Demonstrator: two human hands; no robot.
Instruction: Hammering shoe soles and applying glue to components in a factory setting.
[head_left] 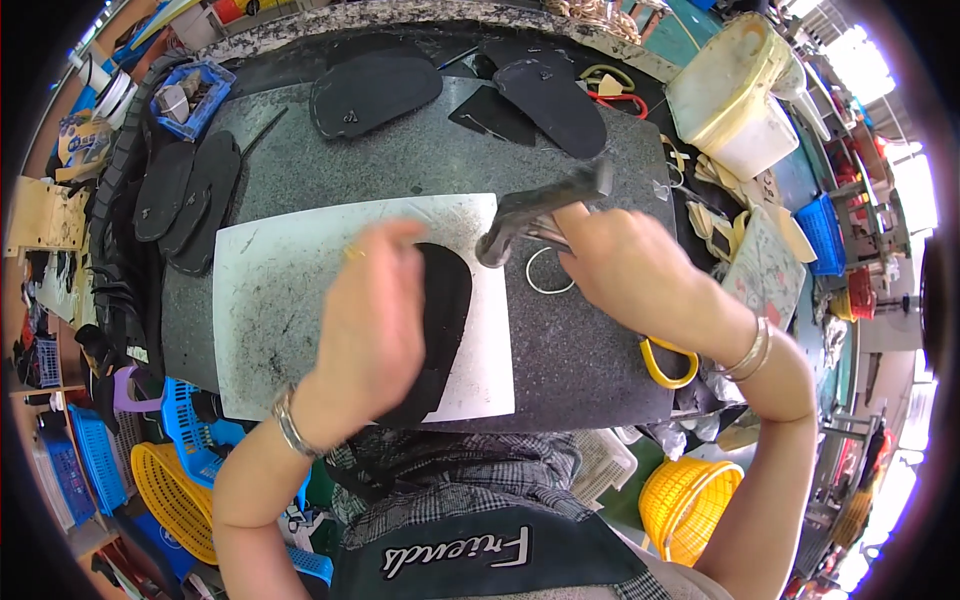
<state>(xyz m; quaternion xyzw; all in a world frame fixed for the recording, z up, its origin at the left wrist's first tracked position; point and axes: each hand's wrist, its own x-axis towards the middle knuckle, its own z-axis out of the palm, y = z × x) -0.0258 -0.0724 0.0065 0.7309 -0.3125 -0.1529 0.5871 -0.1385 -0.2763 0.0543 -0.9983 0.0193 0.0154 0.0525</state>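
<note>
My right hand [630, 262] is closed round a hammer [535, 210], its dark metal head raised over the right edge of a white sheet [290, 300]. On that sheet lies a black sole-shaped piece [445, 300], partly covered by my left hand [372, 325]. Motion smears the left fingers, so whether they grip the piece or hover over it does not show. A thin white ring [550, 271] lies just below the hammer, on the dark speckled work board [590, 370]. Yellow-handled scissors [668, 362] lie near my right wrist.
More black sole pieces lie at the back [375, 92], back right [555, 105] and left [205, 195]. Red-handled scissors [622, 102] rest at the back right, near a stained white container [735, 100]. A blue basket [195, 100] stands back left, a yellow basket [690, 500] below the table.
</note>
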